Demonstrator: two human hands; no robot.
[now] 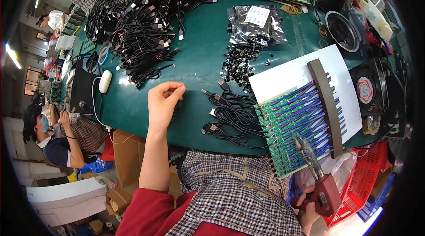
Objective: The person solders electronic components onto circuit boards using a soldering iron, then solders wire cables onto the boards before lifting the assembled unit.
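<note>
- Soldering gun, lower right: probably light and stiff, its tip perhaps hot; best held by the dark red grip.
- Right hand: fingers wrapped round that grip. The tip reaches over the boards; contact is unclear.
- Boards: on the white sheet, likely light, rigid and easily cracked, so best taken by the edges. Their wires look soft; a dark bar lies across them.
- Cables, just left of the boards: limp-looking, easiest to grasp by the firm plugs.
- Left hand: over the table, thumb and forefinger pressed together; I cannot tell whether anything small is between them.
- Small parts: light, apt to scatter.
- Bag beyond them, thin and probably slippery; cable heap, far left, likely tangled.
</note>
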